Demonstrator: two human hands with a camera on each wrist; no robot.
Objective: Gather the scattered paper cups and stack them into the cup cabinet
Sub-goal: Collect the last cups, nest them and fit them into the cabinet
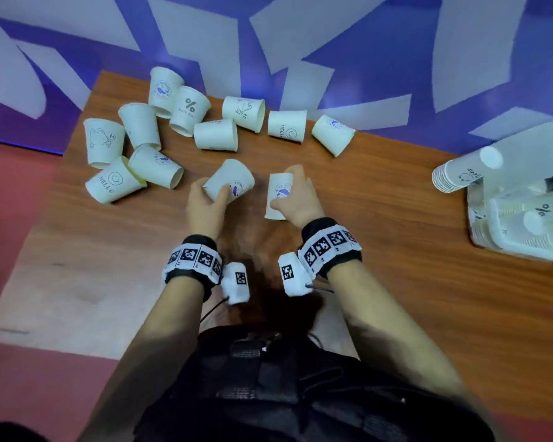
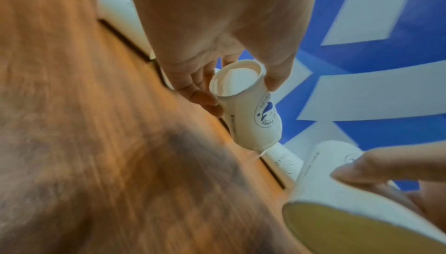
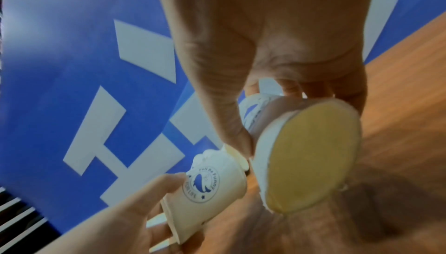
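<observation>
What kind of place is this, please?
Probably a staged recording space, not a real café: a wooden table strewn with paper cups, a clear cup cabinet at its right edge, and a blue-and-white patterned backdrop behind.

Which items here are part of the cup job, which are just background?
Job:
left hand gripping a whale-logo cup
right hand gripping another whale cup
loose cups
cup cabinet

Background:
wooden table
blue-and-white wall

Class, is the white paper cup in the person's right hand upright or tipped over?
Tipped. The right hand holds the white paper cup with its open mouth facing sideways.
</observation>
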